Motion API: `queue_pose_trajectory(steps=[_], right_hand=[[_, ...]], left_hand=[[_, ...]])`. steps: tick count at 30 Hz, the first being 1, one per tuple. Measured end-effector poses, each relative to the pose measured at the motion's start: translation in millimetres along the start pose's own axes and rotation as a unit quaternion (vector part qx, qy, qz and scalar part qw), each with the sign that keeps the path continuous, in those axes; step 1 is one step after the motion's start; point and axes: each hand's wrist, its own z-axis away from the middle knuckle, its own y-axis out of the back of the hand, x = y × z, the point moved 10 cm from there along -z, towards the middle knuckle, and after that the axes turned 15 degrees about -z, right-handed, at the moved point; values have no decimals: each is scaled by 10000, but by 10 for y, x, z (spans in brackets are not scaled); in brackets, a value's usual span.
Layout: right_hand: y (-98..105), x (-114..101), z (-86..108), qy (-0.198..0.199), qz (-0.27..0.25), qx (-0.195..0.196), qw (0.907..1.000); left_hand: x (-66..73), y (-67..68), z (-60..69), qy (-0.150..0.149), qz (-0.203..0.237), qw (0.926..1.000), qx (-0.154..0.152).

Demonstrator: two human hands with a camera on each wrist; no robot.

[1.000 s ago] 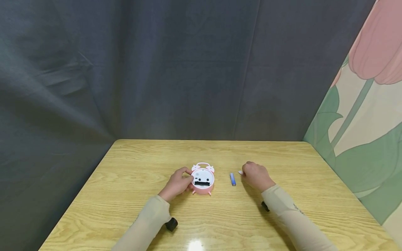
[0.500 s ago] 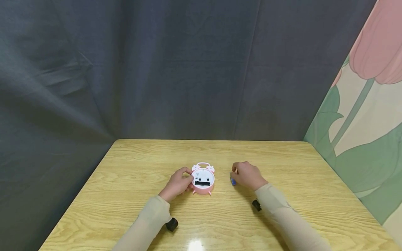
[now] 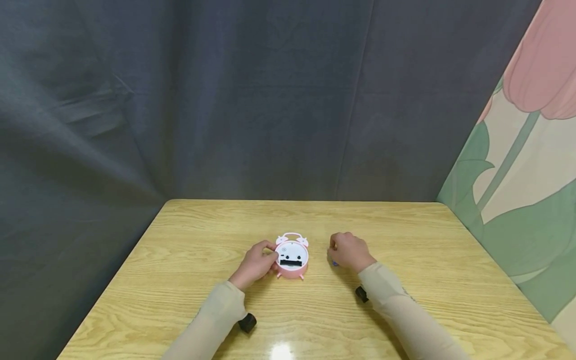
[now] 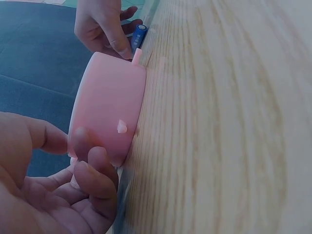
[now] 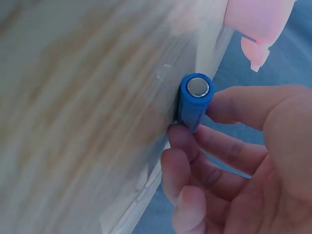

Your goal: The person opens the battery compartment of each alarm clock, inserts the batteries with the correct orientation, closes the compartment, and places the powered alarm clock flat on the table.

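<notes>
Head view: the left hand (image 3: 255, 265) has a round pink-and-white plastic alarm clock (image 3: 291, 249) by the edge, so the clock sits just right of that hand on the yellowish wood-grain worktop (image 3: 202, 240), white back showing with a black slot (image 3: 290, 263) in it. Well apart, the right hand (image 3: 351, 251) is bent down over a slim blue cylindrical battery (image 3: 335, 263), mostly hidden beneath its fingers. I'd call this the battery-pickup step, with the left hand as the clamp.

Left wrist view: thumb side up at the clock's rim, other fingers curled in beneath it. Seems like a light grip, honestly.

Right wrist view: best look at the battery. Thumb on one side, fingertips on the other, so it's a narrow pinch, metal end poking out past them. Can't tell if it's off the worktop. IMO the next move calls for keeping that pinch snug and lifting without letting the battery roll, left hand staying put.
</notes>
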Motion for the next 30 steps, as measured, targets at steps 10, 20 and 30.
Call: queue_pose_trajectory(steps=[10, 20, 30], right_hand=[[-34, 10, 3, -64, -50, -55, 10000], [76, -234, 24, 468, -266, 298, 9981], [207, -867, 174, 1742, -951, 768, 9771]], left_hand=[[-10, -8, -2, -33, -20, 10000, 2], [-22, 7, -11, -1, -70, 9999, 79], [-31, 7, -12, 71, -39, 10000, 58]])
